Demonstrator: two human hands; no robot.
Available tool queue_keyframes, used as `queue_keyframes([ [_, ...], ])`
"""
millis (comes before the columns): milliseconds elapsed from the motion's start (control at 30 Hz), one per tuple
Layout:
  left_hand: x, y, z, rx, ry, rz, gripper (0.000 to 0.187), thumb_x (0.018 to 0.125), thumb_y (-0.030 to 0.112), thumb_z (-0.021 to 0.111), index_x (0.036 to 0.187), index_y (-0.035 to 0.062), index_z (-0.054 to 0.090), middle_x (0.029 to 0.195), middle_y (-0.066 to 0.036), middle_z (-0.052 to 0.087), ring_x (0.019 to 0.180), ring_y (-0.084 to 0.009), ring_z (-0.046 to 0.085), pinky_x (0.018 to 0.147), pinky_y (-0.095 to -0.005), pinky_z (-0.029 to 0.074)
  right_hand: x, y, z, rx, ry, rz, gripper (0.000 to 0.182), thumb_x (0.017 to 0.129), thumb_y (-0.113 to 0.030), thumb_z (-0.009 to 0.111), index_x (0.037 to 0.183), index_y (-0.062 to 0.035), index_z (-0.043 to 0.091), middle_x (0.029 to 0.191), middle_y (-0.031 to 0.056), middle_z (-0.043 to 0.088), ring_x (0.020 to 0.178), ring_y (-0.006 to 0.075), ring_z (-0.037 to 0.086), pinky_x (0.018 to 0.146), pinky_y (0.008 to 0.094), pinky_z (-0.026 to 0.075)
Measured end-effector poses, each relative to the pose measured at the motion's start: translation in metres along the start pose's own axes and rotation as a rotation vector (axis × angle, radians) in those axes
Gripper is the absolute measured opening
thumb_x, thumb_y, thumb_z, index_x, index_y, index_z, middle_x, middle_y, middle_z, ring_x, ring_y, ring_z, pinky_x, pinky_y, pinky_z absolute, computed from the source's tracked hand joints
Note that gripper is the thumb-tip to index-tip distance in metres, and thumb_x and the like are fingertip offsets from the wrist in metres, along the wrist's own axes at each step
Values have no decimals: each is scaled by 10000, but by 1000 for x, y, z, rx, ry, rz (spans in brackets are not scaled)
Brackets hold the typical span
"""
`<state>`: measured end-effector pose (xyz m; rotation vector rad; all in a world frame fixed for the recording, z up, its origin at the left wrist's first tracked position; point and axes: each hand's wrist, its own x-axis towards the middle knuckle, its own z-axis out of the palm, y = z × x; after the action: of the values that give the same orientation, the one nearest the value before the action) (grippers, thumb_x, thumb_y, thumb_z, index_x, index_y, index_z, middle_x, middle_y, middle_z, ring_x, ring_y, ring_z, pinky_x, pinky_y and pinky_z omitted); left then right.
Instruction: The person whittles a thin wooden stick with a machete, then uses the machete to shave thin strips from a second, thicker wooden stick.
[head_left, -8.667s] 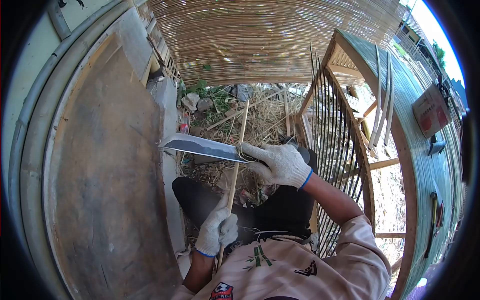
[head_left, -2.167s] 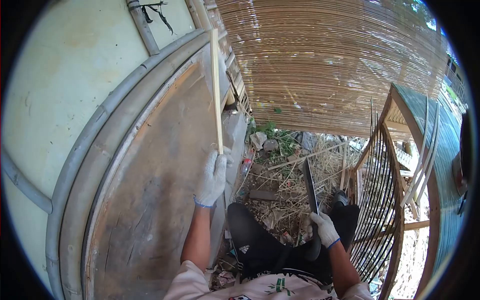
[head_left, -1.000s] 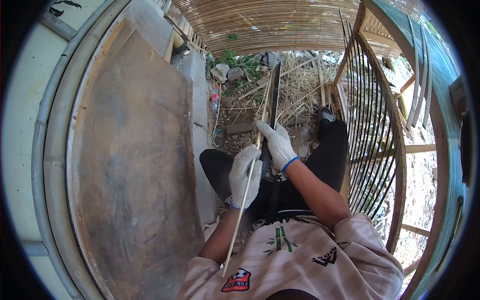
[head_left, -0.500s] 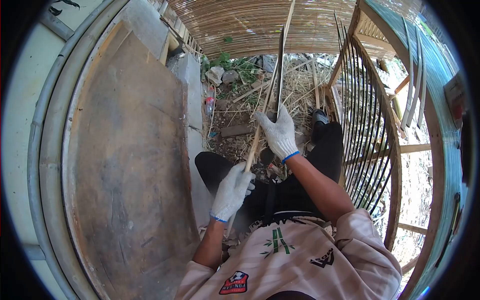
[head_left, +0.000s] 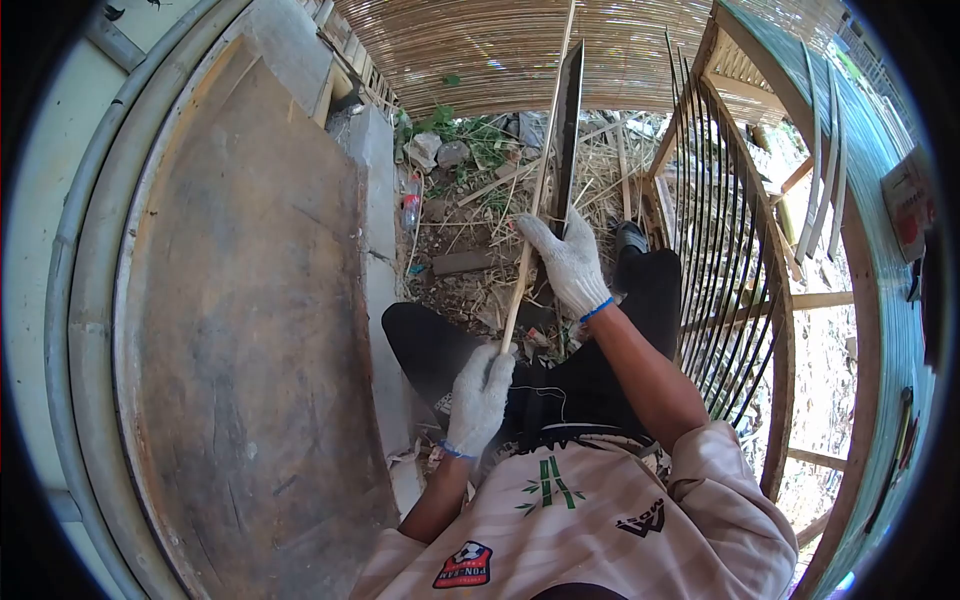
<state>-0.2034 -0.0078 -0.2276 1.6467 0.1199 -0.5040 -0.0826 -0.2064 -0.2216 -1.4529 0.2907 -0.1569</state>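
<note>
My left hand (head_left: pixel 480 402), in a white knit glove, is closed around the lower end of a long thin bamboo strip (head_left: pixel 521 282). The strip slants up and away from me, its far part crossing in front of the woven screen. In my right hand (head_left: pixel 574 264), gloved too, is a machete (head_left: pixel 570 135) with a long dark blade pointing away from me. Its handle is mostly hidden by the glove. The right thumb reaches across to the strip, just left of the blade. Blade and strip run nearly side by side, close together at the right hand.
A worn wooden board (head_left: pixel 250 320) lies at my left beside a concrete ledge (head_left: pixel 378 190). Straw and shavings (head_left: pixel 500 190) cover the ground, with a plastic bottle (head_left: pixel 411 205). Several dark rods (head_left: pixel 735 240) lean on a wooden frame (head_left: pixel 785 350) at right. A bamboo screen (head_left: pixel 470 60) stands ahead.
Both hands have shifted a little to the right, and the left one is slightly lower. The blade has turned so more of its flat side shows, with a wider gap between it and the strip.
</note>
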Motion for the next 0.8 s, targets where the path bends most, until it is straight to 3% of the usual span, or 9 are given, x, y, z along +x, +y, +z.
queue_keyframes([
  [67,4,-3,-1,118,42,163,261,1085,153,567,1285,2,639,823,10,563,660,-39,478,571,-229,416,2,-6,1,22,-7,-35,309,980,-253,774,1145,-36,628,826,-41,640,726,41,564,646,255,483],
  [300,9,24,8,-182,13,117,361,1087,141,541,1421,2,553,879,0,578,661,-40,487,564,-217,420,-10,-31,2,-298,-47,-217,414,968,-289,781,1223,-4,625,869,44,690,773,88,594,698,308,518],
  [333,11,26,4,-219,-42,72,382,1081,135,529,1442,13,550,895,3,586,650,-35,481,548,-211,402,-7,-22,-1,-423,-56,-366,449,966,-308,764,1264,-5,621,875,138,724,757,208,693,716,389,550],
  [367,14,27,1,-255,-96,27,405,1074,130,516,1464,23,547,910,6,594,639,-29,475,531,-204,385,-7,-23,-4,-424,-60,-363,449,966,-308,764,1264,-5,621,875,138,724,757,208,693,716,389,550],
  [467,23,26,-3,-306,-66,8,357,1079,154,511,1406,30,581,875,15,582,597,-22,450,494,-200,345,-9,-26,-12,-747,-218,-484,371,962,-335,695,1205,-60,645,877,206,727,821,427,706,703,508,553],
  [533,30,28,-7,-365,-54,-44,242,1086,174,505,1245,36,623,828,21,559,548,-28,433,460,-210,319,-19,-24,-17,-883,-317,-507,334,957,-324,684,1165,-66,645,856,191,723,809,413,713,704,512,552],
  [600,35,28,-8,-368,-37,-83,202,1086,175,509,1197,48,620,817,22,558,541,-33,439,453,-214,321,-29,-15,-18,-1031,-463,-530,267,870,-217,689,1086,-72,630,859,157,692,808,384,713,714,511,558],
  [733,47,24,0,-392,24,-147,179,1090,224,517,1031,85,611,762,31,531,495,-48,428,426,-231,322,-26,11,-17,-1120,-532,-660,263,836,-204,679,1064,-85,618,927,132,666,875,352,706,724,491,558],
  [800,50,23,3,-404,21,-147,178,1093,231,516,1056,84,610,758,36,525,495,-49,428,425,-233,323,-20,19,-15,-1155,-542,-655,272,851,-238,679,1073,-92,623,919,130,689,864,356,717,720,499,565],
])
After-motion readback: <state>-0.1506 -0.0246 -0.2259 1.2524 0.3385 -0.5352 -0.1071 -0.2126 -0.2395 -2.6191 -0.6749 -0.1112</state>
